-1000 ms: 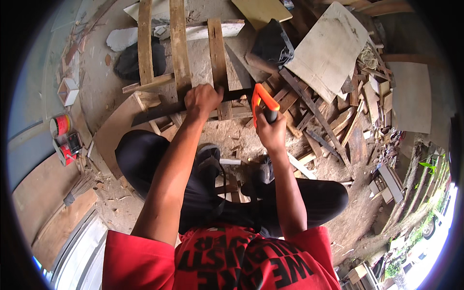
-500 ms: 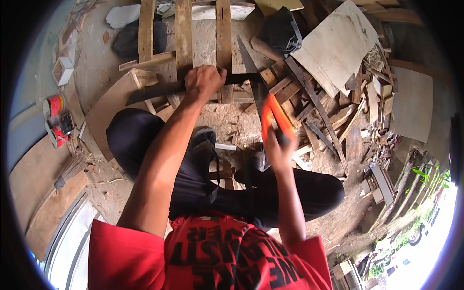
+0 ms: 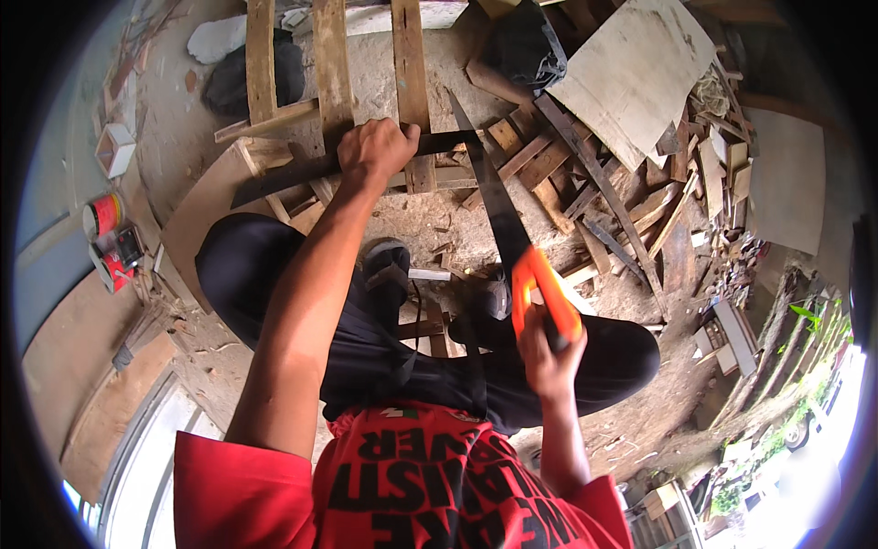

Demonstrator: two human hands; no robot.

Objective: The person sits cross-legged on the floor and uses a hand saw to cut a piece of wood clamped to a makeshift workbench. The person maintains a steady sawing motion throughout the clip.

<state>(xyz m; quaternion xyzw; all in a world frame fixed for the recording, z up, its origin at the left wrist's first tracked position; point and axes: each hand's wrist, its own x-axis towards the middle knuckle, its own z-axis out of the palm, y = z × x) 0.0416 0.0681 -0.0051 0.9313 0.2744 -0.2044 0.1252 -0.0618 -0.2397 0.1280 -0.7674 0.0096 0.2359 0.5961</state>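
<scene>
My right hand is wrapped round the orange handle of a handsaw. Its long blade slants up and to the left, tapering to the tip, and crosses the right end of a dark wooden strip. Closed over that strip is my left hand, which presses it down across several upright-running wooden slats. A short stub of the strip may lie beyond the blade, but I cannot tell.
A heap of scrap wood spreads to the right, with a pale sheet of board above it. A black bag sits at the far side. Red cans stand at the left. My shoes are below the slats.
My right hand has pulled the handsaw back toward my body, down and slightly right. My left hand stays closed on the dark strip; the whole view has shifted a little.
</scene>
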